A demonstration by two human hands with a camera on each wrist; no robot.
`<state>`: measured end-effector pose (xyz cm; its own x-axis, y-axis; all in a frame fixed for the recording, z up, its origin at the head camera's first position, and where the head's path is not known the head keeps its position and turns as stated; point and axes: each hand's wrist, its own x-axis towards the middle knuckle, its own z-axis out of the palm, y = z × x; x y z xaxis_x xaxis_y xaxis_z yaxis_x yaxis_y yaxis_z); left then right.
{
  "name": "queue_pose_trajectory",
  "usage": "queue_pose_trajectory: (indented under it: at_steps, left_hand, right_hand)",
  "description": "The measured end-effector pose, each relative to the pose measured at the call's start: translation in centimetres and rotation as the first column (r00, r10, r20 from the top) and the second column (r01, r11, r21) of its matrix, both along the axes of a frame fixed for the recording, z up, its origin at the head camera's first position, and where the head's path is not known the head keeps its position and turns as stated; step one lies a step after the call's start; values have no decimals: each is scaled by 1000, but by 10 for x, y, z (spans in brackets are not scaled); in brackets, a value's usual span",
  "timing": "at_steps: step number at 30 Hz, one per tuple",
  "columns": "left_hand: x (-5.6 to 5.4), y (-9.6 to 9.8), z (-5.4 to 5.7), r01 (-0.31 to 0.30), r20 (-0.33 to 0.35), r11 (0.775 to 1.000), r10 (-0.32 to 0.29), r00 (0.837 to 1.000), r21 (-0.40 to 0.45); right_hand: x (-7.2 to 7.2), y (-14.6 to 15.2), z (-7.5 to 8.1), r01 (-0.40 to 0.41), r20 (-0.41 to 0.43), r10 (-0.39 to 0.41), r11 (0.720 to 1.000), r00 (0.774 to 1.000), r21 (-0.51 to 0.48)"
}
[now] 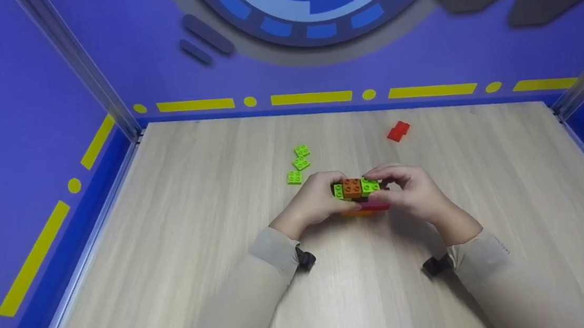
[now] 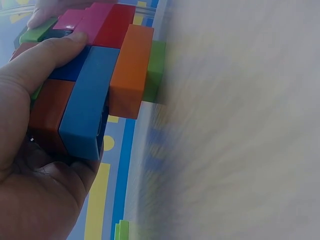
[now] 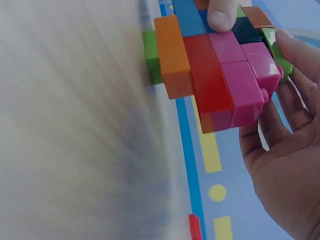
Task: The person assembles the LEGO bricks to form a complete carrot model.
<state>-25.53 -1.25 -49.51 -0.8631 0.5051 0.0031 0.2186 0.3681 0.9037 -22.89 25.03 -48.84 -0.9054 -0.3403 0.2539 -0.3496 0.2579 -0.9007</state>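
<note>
Both hands are on one block of joined toy bricks point(image 2: 86, 102), in blue, brown, orange, red, pink and green, above the middle of the table. My left hand point(image 1: 317, 200) grips its left side, thumb lying across the near face. On the right, my right hand point(image 1: 415, 191) pinches a green brick point(image 1: 370, 186) at the top between thumb and fingers. Beside that one is a brown brick point(image 1: 351, 187), studs facing up. In the right wrist view, pink bricks point(image 3: 243, 90) stick out toward the right hand. The far side of the block is hidden.
Three loose green bricks point(image 1: 301, 163) lie in a slanting row on the wooden table point(image 1: 199, 193), beyond the left hand. Farther back, to the right, are red bricks point(image 1: 398, 131). Blue-purple panels point(image 1: 118, 52) wall in the table's back and sides.
</note>
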Motion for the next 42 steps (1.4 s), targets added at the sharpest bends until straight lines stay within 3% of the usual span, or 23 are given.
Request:
queue_pose_trajectory:
  at_steps: [10, 19, 22, 26, 30, 37, 40, 42]
  left_hand:
    - [2, -1, -2, -2, 4, 1000, 2, 1000, -15]
    - [2, -2, -1, 1, -4, 1000, -1, 1000, -8]
    - [2, -3, -1, -2, -15, 1000, 2, 1000, -13]
    - [5, -2, -2, 8, -28, 1000, -9, 1000, -28]
    - [6, -3, -4, 24, -33, 998, -26, 999, -65]
    - [-3, -20, 3, 81, 4, 993, -81, 997, -82]
    - [-11, -36, 6, 36, 30, 998, -34, 999, -60]
    - [-16, -47, 7, -38, 22, 998, 40, 999, -55]
  right_hand:
    - [3, -5, -9, -12, -90, 11, 1000, 996, -13]
    - [3, -7, -9, 12, -111, -11, 1000, 994, 10]
    - [6, -10, -14, 31, -80, -32, 999, 996, -22]
    - [13, -9, -28, 72, 27, -70, 994, 997, -87]
    - [15, -6, -41, 94, 116, -84, 992, 990, -83]
    - [17, -3, -44, 86, 121, -84, 996, 989, -9]
    - [16, -5, -41, 103, 139, -101, 995, 985, -6]
    - [15, -6, -39, 103, 139, -102, 995, 985, 4]
